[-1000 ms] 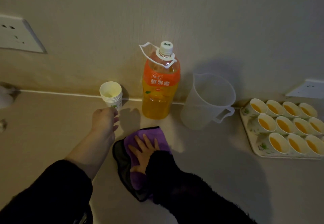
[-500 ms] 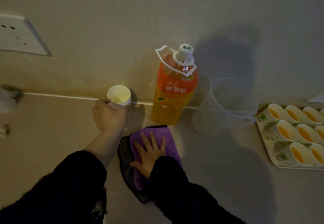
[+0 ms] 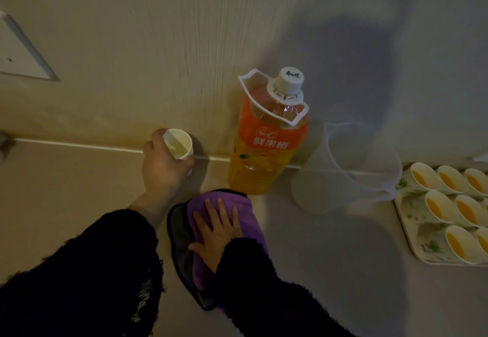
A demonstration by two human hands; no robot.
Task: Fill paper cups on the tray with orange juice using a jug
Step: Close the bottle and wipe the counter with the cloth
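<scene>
My left hand (image 3: pixel 163 168) grips a stack of white paper cups (image 3: pixel 179 143) near the wall, tilted toward the right. My right hand (image 3: pixel 216 228) lies flat with spread fingers on a purple cloth (image 3: pixel 245 215) on the counter. Behind the cloth stands a capped orange juice bottle (image 3: pixel 266 149) against the wall. To its right sits a clear plastic jug (image 3: pixel 340 170), apparently empty. At the far right a patterned tray (image 3: pixel 412 228) holds several paper cups with orange juice (image 3: pixel 435 207).
A wall socket plate (image 3: pixel 18 54) sits at the upper left. The counter meets the wall along a white seam. A dark object (image 3: pixel 5 142) shows at the left edge. The tray runs past the frame's right edge.
My left hand closed around the stack of cups and tipped it to the right. The view shifted left, so bottle, jug and tray sit further right. My right hand stayed on the cloth.
</scene>
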